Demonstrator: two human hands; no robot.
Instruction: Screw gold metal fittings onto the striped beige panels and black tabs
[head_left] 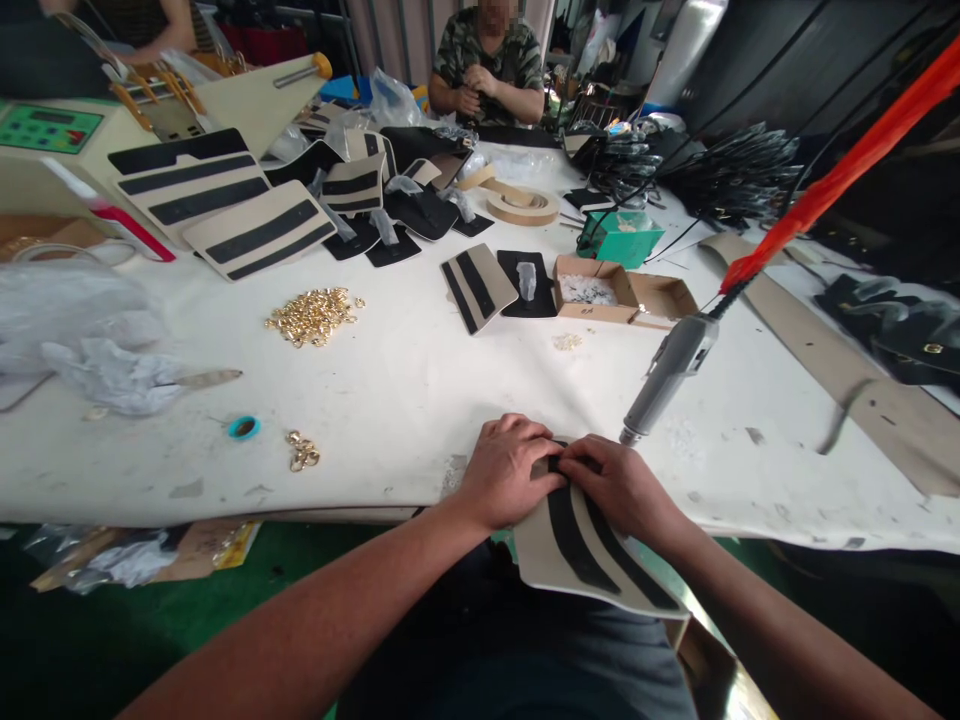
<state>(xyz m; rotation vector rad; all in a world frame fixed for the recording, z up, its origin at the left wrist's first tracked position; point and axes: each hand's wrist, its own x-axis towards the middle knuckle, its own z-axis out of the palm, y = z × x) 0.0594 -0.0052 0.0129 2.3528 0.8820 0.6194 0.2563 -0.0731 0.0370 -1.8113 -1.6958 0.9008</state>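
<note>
A beige panel with two black stripes point(540, 545) lies partly on the table's front edge and partly over my lap, bent at its far end. My left hand point(510, 470) is closed on the panel's far end, thumb on top. Close beside it, my right hand point(619, 485) pinches at the same end, its fingertips by my left thumb. Whatever small part may lie between the fingertips is hidden. Just beyond my right hand hangs a grey electric screwdriver point(670, 375), its tip pointing down, on a cord with red wrapping point(840, 165).
Gold metal clasps point(311, 318) lie heaped at left, with a few gold rings point(302, 452) nearer and a blue tape roll point(244, 428). Cardboard boxes point(596, 288) and a green box point(621, 238) stand ahead. More striped panels point(259, 230) are stacked behind. A person point(487, 70) sits opposite.
</note>
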